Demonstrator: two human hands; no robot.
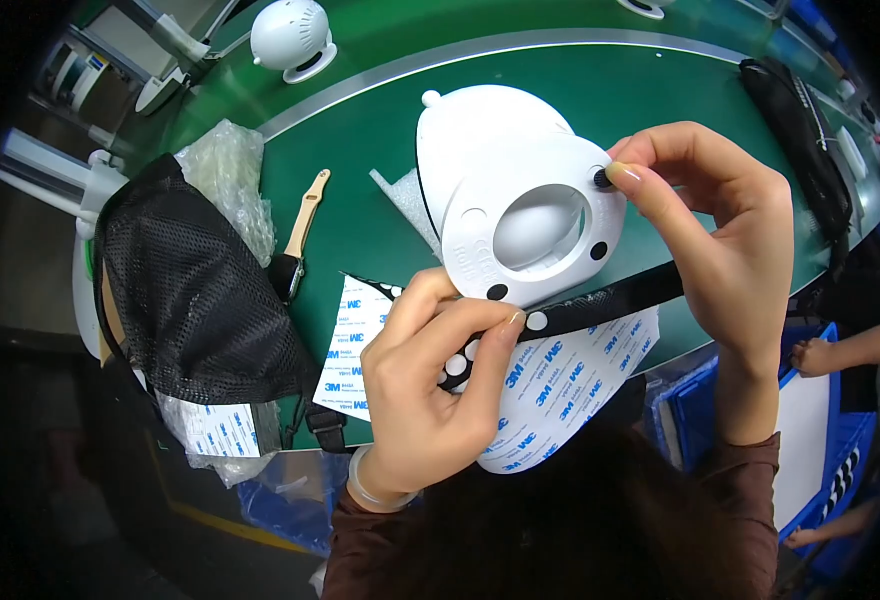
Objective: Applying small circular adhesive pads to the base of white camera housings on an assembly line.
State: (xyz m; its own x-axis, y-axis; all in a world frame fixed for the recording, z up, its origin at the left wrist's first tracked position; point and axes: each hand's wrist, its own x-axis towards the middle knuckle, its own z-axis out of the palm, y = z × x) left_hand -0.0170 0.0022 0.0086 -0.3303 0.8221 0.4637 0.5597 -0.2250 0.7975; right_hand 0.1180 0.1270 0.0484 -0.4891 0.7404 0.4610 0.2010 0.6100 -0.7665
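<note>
A white rounded device lies on its side, its ring-shaped base [550, 165] facing up with a large round opening. At the base's upper right, thumb and forefinger of my right hand [725, 230] pinch a small black round pad [601, 178] against the ring. Two more black pads sit on the ring, and one shallow round recess shows at its upper left. My left hand [430, 385] is closed on a black strip [610, 300] dotted with white round spots, just below the base. Under that hand lies white backing paper [560, 400] with blue print.
At left are a black mesh bag [210, 290], clear plastic wrap [230, 170] and a watch [300, 240] with a tan strap. A black pouch [795, 140] lies at right. Another white device [292, 40] stands beyond the green table's metal edge. Other people's hands show far right.
</note>
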